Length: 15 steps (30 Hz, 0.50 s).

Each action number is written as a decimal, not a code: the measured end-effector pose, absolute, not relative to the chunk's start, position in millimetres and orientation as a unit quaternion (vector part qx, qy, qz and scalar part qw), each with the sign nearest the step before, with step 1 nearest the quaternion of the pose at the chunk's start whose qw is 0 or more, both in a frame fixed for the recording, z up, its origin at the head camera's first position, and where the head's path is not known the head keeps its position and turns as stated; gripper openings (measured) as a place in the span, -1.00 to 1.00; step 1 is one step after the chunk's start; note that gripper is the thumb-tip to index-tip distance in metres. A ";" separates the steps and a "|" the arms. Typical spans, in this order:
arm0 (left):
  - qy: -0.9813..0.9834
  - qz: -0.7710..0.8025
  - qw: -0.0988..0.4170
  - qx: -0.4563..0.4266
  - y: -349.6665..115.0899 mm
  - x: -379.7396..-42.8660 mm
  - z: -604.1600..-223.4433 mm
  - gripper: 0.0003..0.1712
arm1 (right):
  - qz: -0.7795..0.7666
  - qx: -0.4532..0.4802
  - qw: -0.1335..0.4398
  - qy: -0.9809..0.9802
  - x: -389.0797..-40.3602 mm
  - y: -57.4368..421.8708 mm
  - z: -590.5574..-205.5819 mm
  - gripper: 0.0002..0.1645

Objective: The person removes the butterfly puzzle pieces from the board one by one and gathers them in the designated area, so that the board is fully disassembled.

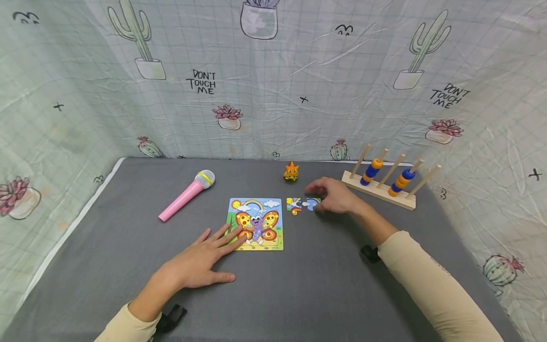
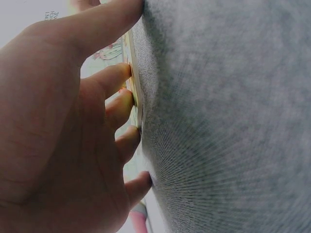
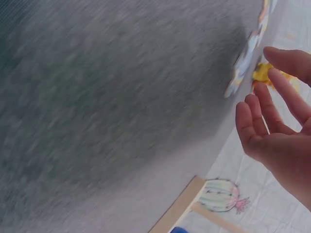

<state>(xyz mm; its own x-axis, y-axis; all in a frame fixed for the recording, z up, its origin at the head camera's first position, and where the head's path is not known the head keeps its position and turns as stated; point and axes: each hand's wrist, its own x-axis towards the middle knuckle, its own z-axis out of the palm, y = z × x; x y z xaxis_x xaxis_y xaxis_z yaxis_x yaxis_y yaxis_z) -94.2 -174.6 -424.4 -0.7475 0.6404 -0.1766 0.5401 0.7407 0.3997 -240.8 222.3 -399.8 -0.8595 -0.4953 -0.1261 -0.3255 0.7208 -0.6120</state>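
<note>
In the head view a butterfly jigsaw puzzle [image 1: 265,241] lies on the grey table. My left hand [image 1: 198,261] is spread over its lower left side, fingertips resting on it; the left wrist view shows those fingers [image 2: 119,109] along the puzzle's thin edge. To the right of the puzzle lie two loose jigsaw pieces, one yellow and red [image 1: 292,202], one blue with a rainbow [image 1: 314,202]. My right hand [image 1: 335,195] hovers at the blue piece, thumb and fingers apart. In the right wrist view this hand [image 3: 282,116] holds nothing, with the pieces [image 3: 243,65] beside its fingertips.
A pink toy microphone [image 1: 185,197] lies left of the puzzle. Behind the loose pieces stands a small orange toy figure [image 1: 291,172]. At the back right is a wooden peg stand [image 1: 376,189] with blue and orange beads. A patterned cloth [image 1: 273,85] hangs behind the table.
</note>
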 end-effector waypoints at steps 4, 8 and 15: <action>0.921 0.161 0.160 0.316 -173.7 -95.1 -424.5 0.05 | -0.314 -0.224 0.139 0.912 -238.4 213.4 -394.4 -0.37; 0.922 0.158 0.159 0.315 -173.1 -95.2 -424.4 0.05 | -0.335 -0.238 0.145 0.900 -237.2 205.0 -390.6 -0.37; 0.922 0.160 0.157 0.315 -173.0 -94.6 -423.5 0.05 | -0.367 -0.254 0.162 0.880 -237.5 191.3 -388.8 -0.38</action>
<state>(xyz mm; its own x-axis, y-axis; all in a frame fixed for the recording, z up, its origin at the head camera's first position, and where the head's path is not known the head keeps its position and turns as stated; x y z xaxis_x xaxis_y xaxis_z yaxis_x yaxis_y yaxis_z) -94.6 -173.0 -423.5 -0.7520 0.6317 -0.1883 0.5314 0.7500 0.3938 -237.5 191.3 -388.8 -0.8182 -0.5663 -0.0989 -0.3280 0.6012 -0.7287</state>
